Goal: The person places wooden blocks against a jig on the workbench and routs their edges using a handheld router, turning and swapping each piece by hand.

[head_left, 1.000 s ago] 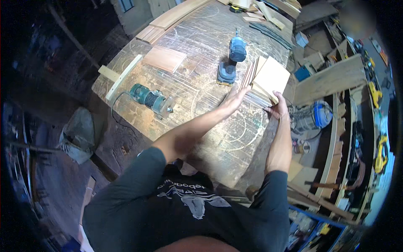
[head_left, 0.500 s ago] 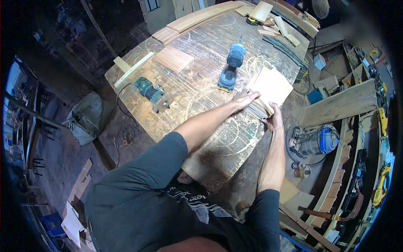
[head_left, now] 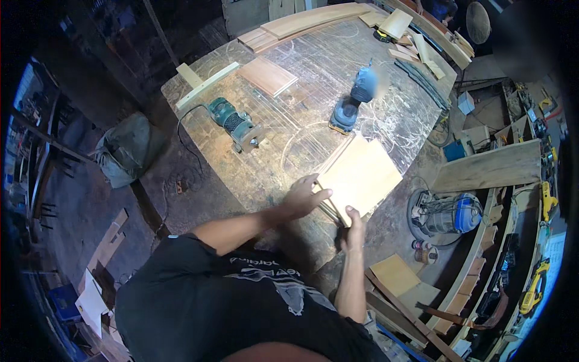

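Over the workbench (head_left: 268,172), the left hand (head_left: 303,198) and right hand (head_left: 353,232) hold a stack of pale boards (head_left: 360,180).

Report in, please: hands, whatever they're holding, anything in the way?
Right fingers gripping stacked, pale rectangular wooden boards. Left fingers against their edge. Blue-black cordless drill upright beyond, apart, not blocking.

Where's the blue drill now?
In the head view, the drill is on the table, right of centre, beyond the stack of boards and right of the green power tool.
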The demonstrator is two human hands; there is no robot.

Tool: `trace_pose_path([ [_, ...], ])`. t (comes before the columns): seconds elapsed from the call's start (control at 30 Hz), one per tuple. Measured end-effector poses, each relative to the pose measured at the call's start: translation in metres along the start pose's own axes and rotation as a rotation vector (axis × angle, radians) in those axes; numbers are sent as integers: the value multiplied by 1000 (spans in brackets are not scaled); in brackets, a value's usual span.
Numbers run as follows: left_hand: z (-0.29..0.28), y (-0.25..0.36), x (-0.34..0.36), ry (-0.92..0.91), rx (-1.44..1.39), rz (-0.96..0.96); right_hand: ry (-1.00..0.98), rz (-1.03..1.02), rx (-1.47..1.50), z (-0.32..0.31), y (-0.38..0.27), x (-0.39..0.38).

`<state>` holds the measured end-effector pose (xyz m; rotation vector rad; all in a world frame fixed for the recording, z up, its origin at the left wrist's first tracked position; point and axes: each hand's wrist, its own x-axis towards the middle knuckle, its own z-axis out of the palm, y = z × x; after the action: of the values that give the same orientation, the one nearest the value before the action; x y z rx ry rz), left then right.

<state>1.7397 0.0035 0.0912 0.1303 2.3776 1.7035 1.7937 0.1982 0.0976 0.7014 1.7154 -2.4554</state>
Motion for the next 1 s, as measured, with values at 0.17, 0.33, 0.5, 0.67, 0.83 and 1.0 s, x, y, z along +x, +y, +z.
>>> trace_pose_path([
  [0.17,-33,-31,3,92,-46,17,-37,-44,-23,46,6,-3],
  [0.33,-74,7,6,27,-118,-1,-58,10,-72,61,7,29],
  [0.5,-80,-5,14,157,-44,76,-112,-31,-44,75,5,46],
  [0.67,-81,-36,-7,230,-23,187,-81,40,-52,108,-9,33],
  [0.83,-107,-30,-102,155,63,476,-21,80,-130,106,0,37],
  [1.0,-150,-44,-171,-221,-71,472,-81,14,-80,140,-15,26],
])
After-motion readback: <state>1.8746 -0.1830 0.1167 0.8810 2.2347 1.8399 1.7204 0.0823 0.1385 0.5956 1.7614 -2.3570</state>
